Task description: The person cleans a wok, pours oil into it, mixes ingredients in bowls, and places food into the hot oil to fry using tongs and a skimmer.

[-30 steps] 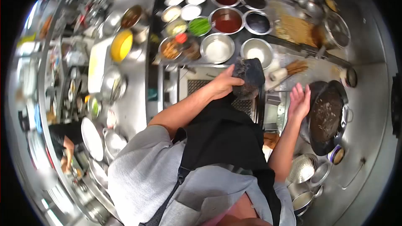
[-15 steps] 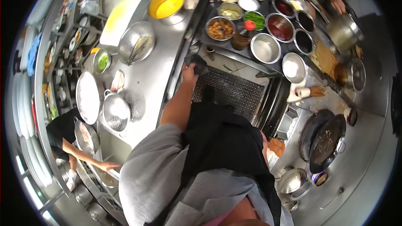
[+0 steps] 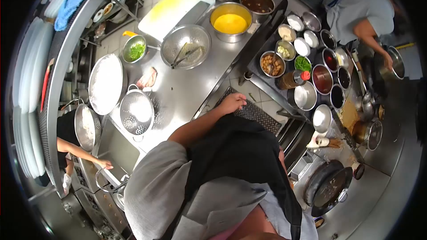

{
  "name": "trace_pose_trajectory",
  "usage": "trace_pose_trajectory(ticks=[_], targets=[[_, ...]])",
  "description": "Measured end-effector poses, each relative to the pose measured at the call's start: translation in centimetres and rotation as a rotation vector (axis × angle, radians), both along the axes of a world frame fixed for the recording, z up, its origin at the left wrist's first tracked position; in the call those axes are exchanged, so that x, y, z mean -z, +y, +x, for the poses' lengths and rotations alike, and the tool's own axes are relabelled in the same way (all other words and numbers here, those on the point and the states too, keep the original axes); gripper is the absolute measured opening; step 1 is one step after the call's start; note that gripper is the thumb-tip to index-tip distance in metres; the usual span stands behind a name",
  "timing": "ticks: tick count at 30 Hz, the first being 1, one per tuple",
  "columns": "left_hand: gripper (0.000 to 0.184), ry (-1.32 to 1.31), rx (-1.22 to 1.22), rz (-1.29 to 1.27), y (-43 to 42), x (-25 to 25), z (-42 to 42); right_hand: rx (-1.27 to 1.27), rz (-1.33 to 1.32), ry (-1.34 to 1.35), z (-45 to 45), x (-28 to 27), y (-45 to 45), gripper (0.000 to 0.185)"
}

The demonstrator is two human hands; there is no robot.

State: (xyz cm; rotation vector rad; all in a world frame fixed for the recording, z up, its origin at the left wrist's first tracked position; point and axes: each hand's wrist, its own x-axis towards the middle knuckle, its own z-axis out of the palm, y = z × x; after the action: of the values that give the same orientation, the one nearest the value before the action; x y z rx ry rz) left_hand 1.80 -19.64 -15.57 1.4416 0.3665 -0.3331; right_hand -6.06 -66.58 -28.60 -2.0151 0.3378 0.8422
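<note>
My left hand (image 3: pixel 233 103) is in front of my black apron (image 3: pixel 231 149), over the dark perforated floor mat (image 3: pixel 258 118), between the steel counter (image 3: pixel 178 93) and the rack of ingredient bowls. Its fingers are curled together, and the palm side is hidden; I cannot make out anything in them. My right hand is out of sight, with only a sliver of that arm showing beside the apron. Right of my left hand are a red-capped bottle (image 3: pixel 291 80) and an empty-looking steel bowl (image 3: pixel 305 96).
The counter holds a yellow-filled pot (image 3: pixel 231 20), a colander (image 3: pixel 186 46) and a white board (image 3: pixel 171 11). A co-worker (image 3: pixel 364 11) reaches toward a pot at upper right. Another person's arm (image 3: pixel 80 151) extends at lower left. Dark woks (image 3: pixel 331 189) sit at lower right.
The view has swung toward the left counter. The dark cloth seen earlier in my left hand no longer shows. My right hand, visible a second ago, has left view.
</note>
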Motion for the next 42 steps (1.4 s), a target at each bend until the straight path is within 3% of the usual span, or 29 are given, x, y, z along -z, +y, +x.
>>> trace_pose_trajectory(ticks=[2, 4, 7, 12, 15, 16, 19, 20, 23, 25, 28, 31, 32, 34, 35, 37, 40, 42], targets=[[0.024, -0.068, 0.065, -0.025, 1.6, 0.8, 0.4, -0.141, -0.089, -0.018, 2.6, -1.7, 2.0, 0.059], [0.023, -0.087, 0.028, 0.057, 3.2, -2.1, 1.0, -0.182, -0.121, -0.175, 3.3, 4.4, -0.2, 0.056], [0.024, -0.099, 0.007, 0.144, 5.4, -2.4, 1.0, -0.185, -0.007, -0.155, 5.6, 3.4, 0.6, 0.049], [0.022, -0.053, -0.034, 0.265, 4.9, -0.1, -1.0, 0.253, 0.221, -0.12, 6.5, -1.6, 2.7, 0.018], [0.018, 0.006, 0.126, 0.359, 2.4, 1.5, -2.5, 0.236, 0.3, -0.151, 5.5, 2.0, -0.5, 0.017], [0.016, -0.02, 0.154, 0.432, 1.6, 3.8, -3.0, 0.205, 0.356, -0.199, 4.8, -1.5, -0.2, 0.012], [0.016, 0.039, 0.261, 0.471, -0.6, 6.7, -3.8, 0.572, 0.622, 0.009, 2.5, -2.8, -0.7, 0.012], [0.015, 0.071, 0.245, 0.448, -1.3, 7.1, -3.9, 0.114, 0.26, -0.229, 1.9, -4.1, -2.1, 0.011], [0.013, 0.163, 0.223, 0.388, -2.9, 6.9, -4.4, 0.617, 1.188, 0.341, -2.0, 19.6, -10.7, 0.011], [0.012, 0.214, 0.256, 0.369, -2.8, 8.0, -5.2, 0.474, 0.848, 0.11, -1.6, 11.3, -9.0, 0.012], [0.01, 0.095, 0.454, 0.651, -1.5, 12.7, -7.8, 0.392, 0.655, 0.012, -1.0, 2.7, -7.9, 0.013], [0.009, 0.119, 0.243, 0.488, -2.5, 8.0, -8.4, 0.327, 0.582, -0.029, 1.0, -4.6, -6.1, 0.015], [0.01, 0.043, 0.196, 0.573, -1.7, 8.0, -8.1, 0.316, 0.578, -0.027, 1.4, -5.3, -5.8, 0.015], [0.013, -0.001, -0.049, 0.514, -0.8, 3.2, -6.3, 0.337, 0.557, 0.045, 1.9, -2.1, -6.5, 0.017], [0.018, -0.032, -0.058, 0.747, -0.3, -0.2, -5.4, 0.336, 0.545, 0.062, 1.9, -2.8, -6.4, 0.018], [0.021, -0.134, -0.233, 0.941, 2.6, -4.3, -3.2, 0.339, 0.525, 0.095, 2.0, -5.0, -5.3, 0.018], [0.024, -0.201, -0.427, 1.157, 9.9, -10.2, -0.5, 0.285, 0.494, 0.107, 1.8, -2.3, -6.1, 0.019], [0.022, -0.238, -0.496, 1.482, 14.3, -13.3, 0.6, 0.3, 0.44, 0.041, 1.9, -3.8, -4.9, 0.018]])
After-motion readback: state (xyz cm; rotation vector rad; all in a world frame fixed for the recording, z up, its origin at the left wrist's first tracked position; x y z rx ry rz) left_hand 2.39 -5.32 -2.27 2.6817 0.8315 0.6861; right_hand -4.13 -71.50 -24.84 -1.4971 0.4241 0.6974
